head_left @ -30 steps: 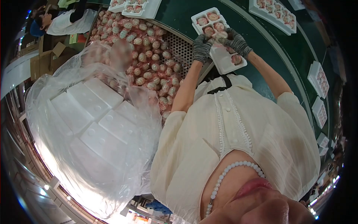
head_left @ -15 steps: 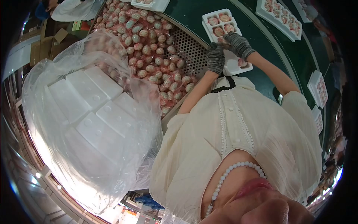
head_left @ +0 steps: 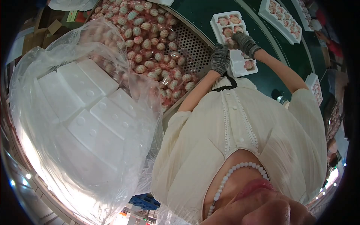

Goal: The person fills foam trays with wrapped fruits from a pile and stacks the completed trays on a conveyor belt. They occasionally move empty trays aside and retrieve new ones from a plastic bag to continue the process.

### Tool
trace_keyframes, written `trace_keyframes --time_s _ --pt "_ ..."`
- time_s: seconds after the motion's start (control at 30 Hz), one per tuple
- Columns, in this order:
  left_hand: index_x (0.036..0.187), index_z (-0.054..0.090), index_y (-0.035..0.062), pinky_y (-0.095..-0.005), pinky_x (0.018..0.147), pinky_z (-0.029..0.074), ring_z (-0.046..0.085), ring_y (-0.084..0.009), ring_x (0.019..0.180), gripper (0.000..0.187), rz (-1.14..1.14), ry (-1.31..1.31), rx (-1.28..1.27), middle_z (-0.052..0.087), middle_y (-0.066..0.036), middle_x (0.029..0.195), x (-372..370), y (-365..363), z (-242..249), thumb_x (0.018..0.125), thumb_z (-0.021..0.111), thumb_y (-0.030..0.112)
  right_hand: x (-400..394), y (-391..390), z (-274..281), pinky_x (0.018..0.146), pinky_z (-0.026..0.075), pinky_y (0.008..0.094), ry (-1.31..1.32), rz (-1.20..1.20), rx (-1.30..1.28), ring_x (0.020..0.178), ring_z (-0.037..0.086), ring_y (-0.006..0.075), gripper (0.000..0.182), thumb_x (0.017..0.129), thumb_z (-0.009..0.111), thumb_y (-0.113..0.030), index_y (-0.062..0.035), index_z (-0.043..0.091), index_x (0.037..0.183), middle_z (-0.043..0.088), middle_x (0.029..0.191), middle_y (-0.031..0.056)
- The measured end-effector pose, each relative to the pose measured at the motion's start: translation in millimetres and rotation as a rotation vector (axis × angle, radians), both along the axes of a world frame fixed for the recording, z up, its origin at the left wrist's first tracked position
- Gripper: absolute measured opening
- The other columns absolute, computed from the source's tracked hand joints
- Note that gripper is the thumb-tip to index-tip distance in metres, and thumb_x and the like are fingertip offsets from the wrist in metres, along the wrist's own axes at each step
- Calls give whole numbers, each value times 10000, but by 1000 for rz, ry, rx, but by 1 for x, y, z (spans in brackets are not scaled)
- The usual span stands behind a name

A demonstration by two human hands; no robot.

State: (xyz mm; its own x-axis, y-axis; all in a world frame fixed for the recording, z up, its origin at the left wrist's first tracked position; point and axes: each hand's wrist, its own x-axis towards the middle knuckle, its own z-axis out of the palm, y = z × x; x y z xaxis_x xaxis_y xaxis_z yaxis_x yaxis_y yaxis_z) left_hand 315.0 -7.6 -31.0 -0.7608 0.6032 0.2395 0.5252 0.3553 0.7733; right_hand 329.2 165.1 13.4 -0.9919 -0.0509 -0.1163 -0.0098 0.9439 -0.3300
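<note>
A long white foam tray [head_left: 235,60] lies in front of my body on the green surface. Round pink-and-cream pieces sit in several of its cups. My right hand [head_left: 245,43], in a grey knit glove, reaches over the tray's middle with fingers curled on one round pink piece [head_left: 231,44]. My left hand [head_left: 220,58], gloved alike, is at the tray's left edge. Its fingers are bent and meet the same piece from the other side. Both sets of fingertips partly hide that piece. Another round piece [head_left: 249,65] sits in the tray's near end.
Left of my hands, a heap of film-wrapped striped round pieces [head_left: 146,45] lies beside a perforated metal plate [head_left: 191,47]. Stacked white foam trays [head_left: 90,93] stand in a clear plastic bag at the left. More filled trays [head_left: 281,20] are on the green surface [head_left: 195,11] to the right.
The view has shifted a little, so the tray and both hands appear slightly farther right. More of the tray's near end shows. Both hands stay at the same piece.
</note>
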Motion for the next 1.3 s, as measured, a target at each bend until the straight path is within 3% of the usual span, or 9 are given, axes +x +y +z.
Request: trace_keyframes --time_s 0.17,0.33,0.53,0.63,0.87,0.93,1.07,1.17,1.3 --pt "1016 501 25 -394 676 428 497 -317 756 329 31 45 8 486 -163 840 2 6 -7 689 529 46 1 -17 -23 604 456 372 77 -25 161 685 566 304 190 679 589 -230 -53 573 747 554 682 163" --pt "981 518 41 -396 685 426 510 -318 761 336 -94 20 -217 498 -165 835 -1 -7 2 646 495 52 -2 -20 -5 553 460 384 12 90 66 625 577 302 124 706 548 -179 -67 561 757 559 650 142" --pt "957 534 44 -385 671 428 516 -315 761 286 -209 106 -484 515 -162 810 -1 -3 2 681 464 76 6 -41 -16 613 462 366 -39 80 358 741 584 261 93 715 459 -84 -63 522 779 571 778 134" --pt "992 491 15 -393 749 414 503 -340 811 264 -24 -12 227 520 -187 887 -15 -26 -11 750 414 88 8 -33 1 638 461 365 -80 -12 253 776 577 259 180 725 508 -166 -66 531 873 559 853 137" --pt "984 509 33 -398 743 418 518 -340 861 318 203 -295 -385 539 -190 920 -48 -138 -88 722 505 213 8 -24 8 695 447 365 -100 -87 279 818 555 277 283 705 586 -269 -46 537 873 568 859 147" --pt "958 529 25 -398 746 429 534 -324 863 345 361 77 -600 554 -190 909 -47 -158 -102 704 519 258 2 -23 7 678 450 370 -170 -85 249 798 565 272 262 713 574 -255 -46 536 866 579 842 143" --pt "926 560 19 -387 739 443 551 -307 840 362 310 27 -794 568 -191 906 -61 -171 -137 693 526 294 -18 -25 -3 666 450 375 -467 -36 311 744 579 281 190 745 521 -244 -84 553 843 595 768 117" --pt "911 580 23 -380 739 448 550 -298 868 384 152 -280 -994 567 -190 950 -71 -153 -129 711 502 342 -23 -23 -21 666 446 372 -589 -48 335 755 576 282 176 733 532 -215 -70 544 832 593 794 129" --pt "924 582 26 -368 748 446 549 -292 892 451 449 -460 -1023 573 -188 947 -79 -142 -147 736 453 415 -16 -22 -21 669 444 371 -439 -100 309 760 572 287 187 732 540 -219 -68 544 842 590 800 138"
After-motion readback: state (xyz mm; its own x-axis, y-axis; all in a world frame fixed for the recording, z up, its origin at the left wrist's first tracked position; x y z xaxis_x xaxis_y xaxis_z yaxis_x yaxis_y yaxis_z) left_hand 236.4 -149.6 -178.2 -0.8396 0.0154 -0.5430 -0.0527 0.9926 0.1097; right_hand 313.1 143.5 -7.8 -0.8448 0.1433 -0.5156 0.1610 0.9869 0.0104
